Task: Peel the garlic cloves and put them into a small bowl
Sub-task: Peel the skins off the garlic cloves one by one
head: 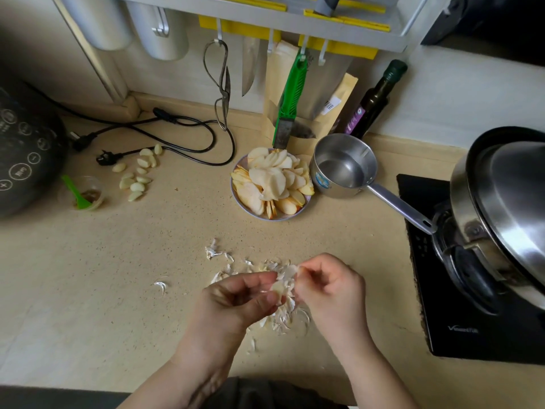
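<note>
Hiding much of the garlic clove (277,287), the left hand (236,296) curls thumb and forefinger round it, so only a pale sliver of it shows at the fingertips. The right hand (327,284) pinches a flap of papery skin (290,271) at the clove's upper end; whether that flap is attached to the clove is hard to tell. Both grips are closed: the left round the clove, the right on the skin, the two hands nearly touching above the tabletop (147,276). Beneath and behind them lies a scatter of peelings (283,320), partly covered by the fingers. Well apart, at the far left, a loose group of peeled cloves (137,174) lies bare on the tabletop, beside a small clear cup (84,194) with a green spoon in it. A plate of sliced fruit (272,184) stands in the middle, touching a steel saucepan (343,166). The dark cooker (26,143) on the left and the lidded pot (501,208) on the right are cut off by the picture's edges.
</note>
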Tool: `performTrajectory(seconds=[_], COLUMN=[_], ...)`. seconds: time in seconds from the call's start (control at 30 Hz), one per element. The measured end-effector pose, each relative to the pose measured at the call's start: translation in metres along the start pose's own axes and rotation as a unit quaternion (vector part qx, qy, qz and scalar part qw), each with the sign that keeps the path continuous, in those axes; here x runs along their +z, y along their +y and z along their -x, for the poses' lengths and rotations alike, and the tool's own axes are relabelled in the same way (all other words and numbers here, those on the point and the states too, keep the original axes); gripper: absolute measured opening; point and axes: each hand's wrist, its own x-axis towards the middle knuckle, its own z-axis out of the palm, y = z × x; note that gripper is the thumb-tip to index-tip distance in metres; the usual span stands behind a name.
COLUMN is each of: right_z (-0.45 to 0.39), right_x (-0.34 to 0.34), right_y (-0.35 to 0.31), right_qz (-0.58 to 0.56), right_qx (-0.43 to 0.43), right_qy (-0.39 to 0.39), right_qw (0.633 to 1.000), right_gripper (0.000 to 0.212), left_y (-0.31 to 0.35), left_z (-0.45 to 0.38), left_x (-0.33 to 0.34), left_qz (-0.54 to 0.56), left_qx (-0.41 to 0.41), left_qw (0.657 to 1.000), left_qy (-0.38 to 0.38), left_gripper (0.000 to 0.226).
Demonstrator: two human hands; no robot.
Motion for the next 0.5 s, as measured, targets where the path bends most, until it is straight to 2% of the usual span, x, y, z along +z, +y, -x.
performTrajectory(seconds=[0.07, 0.13, 0.17, 0.23, 0.3, 0.37, 0.43, 0.5], right_z=[-0.009, -0.007, -0.002, 0.009, 0.016, 0.018, 0.017, 0.017], right_x=[0.000, 0.002, 0.003, 0.006, 0.008, 0.010, 0.010, 0.009], right_y=[0.015, 0.023, 0.023, 0.012, -0.002, -0.009, -0.010, -0.011], right_qz=[0.070, 0.159, 0.165, 0.049, -0.071, -0.088, -0.051, -0.038], right_qx=[0.044, 0.059, 0.049, 0.036, 0.044, 0.053, 0.051, 0.055], right_qy=[-0.030, -0.121, -0.144, -0.141, -0.147, -0.152, -0.140, -0.140], right_qw=[0.996, 0.978, 0.974, 0.988, 0.986, 0.983, 0.988, 0.988], right_gripper=[0.024, 0.032, 0.034, 0.028, 0.013, 0.007, 0.019, 0.020], left_y=[-0.004, -0.006, -0.006, -0.007, -0.009, -0.009, -0.010, -0.010], left_z=[-0.001, -0.003, -0.004, -0.007, -0.008, -0.006, -0.005, -0.006], left_x=[-0.002, -0.005, -0.006, -0.008, -0.010, -0.010, -0.008, -0.007], left_qz=[0.033, 0.054, 0.059, 0.042, -0.002, -0.014, 0.006, 0.023], left_qx=[-0.038, -0.054, -0.055, -0.049, -0.035, -0.024, -0.021, -0.022], left_qw=[0.999, 0.997, 0.997, 0.997, 0.997, 0.997, 0.996, 0.996], left_qy=[-0.002, 0.005, 0.015, 0.046, 0.070, 0.076, 0.081, 0.085], left_gripper=[0.029, 0.025, 0.020, 0.013, 0.010, 0.014, 0.016, 0.016])
